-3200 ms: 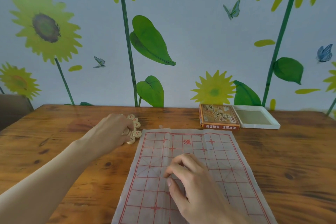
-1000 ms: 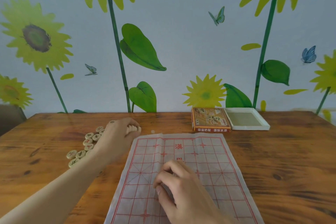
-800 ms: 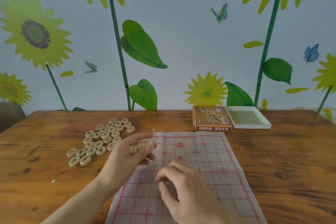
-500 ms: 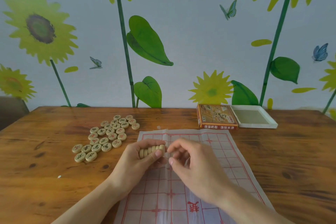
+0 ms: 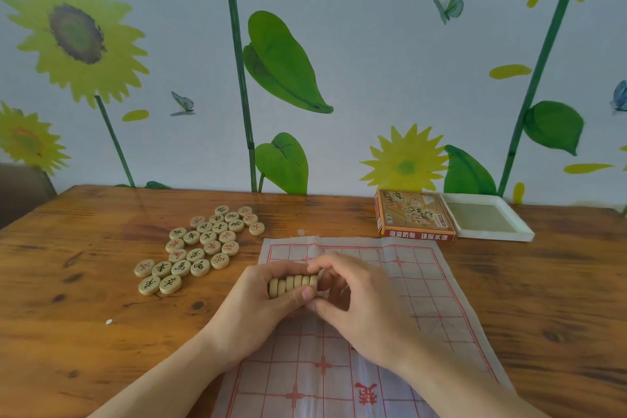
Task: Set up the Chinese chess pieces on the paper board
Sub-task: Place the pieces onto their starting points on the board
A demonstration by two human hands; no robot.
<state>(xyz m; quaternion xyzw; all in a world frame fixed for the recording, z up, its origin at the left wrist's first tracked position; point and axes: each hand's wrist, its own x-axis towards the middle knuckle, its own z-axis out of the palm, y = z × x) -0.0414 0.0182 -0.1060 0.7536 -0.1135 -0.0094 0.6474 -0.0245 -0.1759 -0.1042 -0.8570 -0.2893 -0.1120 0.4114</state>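
Since half a second ago: right hand (image 5: 356, 302) drawn in closer against the left hand (image 5: 258, 309), fingertips now closing on the near end of the row of pieces (image 5: 293, 285). Camera view otherwise almost unchanged.

Left hand curled around a short row of round wooden discs, stacked on edge like a roll of coins, thumb below and fingers above. Right hand curled too, thumb and forefinger pinching at the last disc on the right end of that row. Both hands together, touching, held just above the far half of the paper board (image 5: 407, 282).

Paper board creased and thin, printed with a red grid, lying flat on the wooden table (image 5: 84, 332); no piece set on it yet. To the left of the board, a loose cluster of pieces (image 5: 200, 248) lying face up, red and black characters showing. At the far edge, beyond the board, a game box (image 5: 414, 219) with its white tray (image 5: 488, 222) just beside it.

Likely risks: row slipping apart if the left grip loosens while one disc is pulled free, scattering discs across the sheet. Light paper liable to shift or wrinkle under a resting wrist, throwing grid points out of line. Faces of the held discs hidden, so easy to set a piece on the wrong point.
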